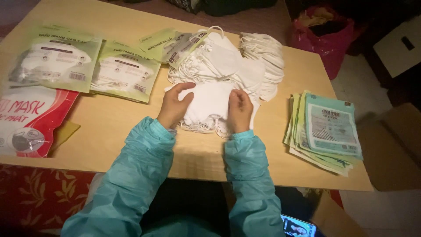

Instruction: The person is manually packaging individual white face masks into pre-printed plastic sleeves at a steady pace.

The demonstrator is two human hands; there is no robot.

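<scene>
Both of my hands rest on a small stack of white face masks [209, 102] near the middle of the wooden table [131, 131]. My left hand [174, 105] grips the stack's left edge, thumb on top. My right hand [240, 109] pinches its right edge with curled fingers. Both arms wear teal sleeves. Behind the stack lies a larger heap of loose white masks [228, 57] with ear loops spilling out.
Two green mask packets [57, 59] lie at the far left, a red and white packet [26, 120] at the near left. A pile of flat green pouches [326, 129] sits at the right. A pink bag [324, 33] and cardboard boxes stand past the table's right edge.
</scene>
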